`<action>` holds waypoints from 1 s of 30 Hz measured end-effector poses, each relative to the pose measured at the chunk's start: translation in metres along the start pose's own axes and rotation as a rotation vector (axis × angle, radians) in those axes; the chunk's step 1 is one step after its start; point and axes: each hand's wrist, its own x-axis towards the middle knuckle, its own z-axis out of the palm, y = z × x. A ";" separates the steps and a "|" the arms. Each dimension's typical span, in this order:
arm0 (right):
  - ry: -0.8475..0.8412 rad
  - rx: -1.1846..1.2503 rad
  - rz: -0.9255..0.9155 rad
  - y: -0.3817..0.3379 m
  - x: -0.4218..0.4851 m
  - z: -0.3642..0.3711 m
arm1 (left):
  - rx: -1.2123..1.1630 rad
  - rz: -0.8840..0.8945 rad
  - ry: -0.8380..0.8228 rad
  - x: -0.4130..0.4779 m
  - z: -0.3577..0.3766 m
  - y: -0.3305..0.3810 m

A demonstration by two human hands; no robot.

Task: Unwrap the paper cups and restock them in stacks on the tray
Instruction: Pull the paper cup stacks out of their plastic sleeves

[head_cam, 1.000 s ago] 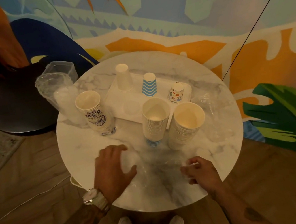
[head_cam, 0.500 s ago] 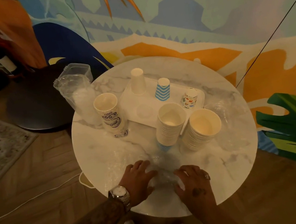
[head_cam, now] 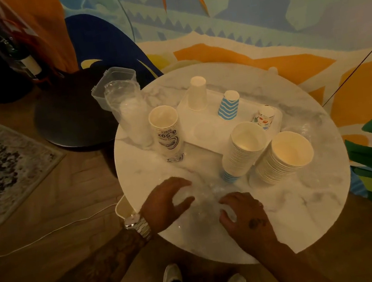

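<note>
A white tray (head_cam: 206, 135) lies at the back of the round marble table (head_cam: 310, 206), with three cups upside down on it: white (head_cam: 196, 94), blue chevron (head_cam: 229, 106) and patterned (head_cam: 264, 118). In front of the tray stand two unwrapped stacks, one with blue cups at its base (head_cam: 240, 156) and one white (head_cam: 280, 163). A printed stack (head_cam: 167, 134) stands left, still in film. At the near edge, crumpled clear plastic wrap (head_cam: 203, 198) lies between my hands. My left hand (head_cam: 165, 204) curls over its left side and my right hand (head_cam: 244, 216) grips its right side.
A wrapped stack of clear plastic cups (head_cam: 131, 115) and a clear container (head_cam: 120, 78) stand at the table's left rim. A dark round side table (head_cam: 68, 117) sits left, a small bin (head_cam: 123, 208) below the near-left edge, and a painted wall behind.
My right hand has come in from the right edge onto the wrap. Both hands now bunch the film together near the front edge. The view has shifted to the left.
</note>
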 end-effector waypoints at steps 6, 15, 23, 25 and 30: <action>-0.119 0.362 0.068 -0.051 0.039 -0.005 | -0.176 -0.236 0.500 0.047 -0.057 0.001; -0.169 0.450 0.201 -0.075 0.059 -0.010 | -0.433 -0.344 0.320 0.112 -0.082 0.004; -0.186 0.551 0.317 -0.075 0.065 -0.015 | -0.480 -0.305 0.366 0.118 -0.100 0.007; -0.217 0.644 0.388 -0.078 0.069 -0.014 | -0.554 -0.271 0.398 0.117 -0.119 0.010; -0.171 1.294 0.733 -0.090 0.084 -0.015 | -0.779 -0.253 0.410 0.106 -0.168 0.013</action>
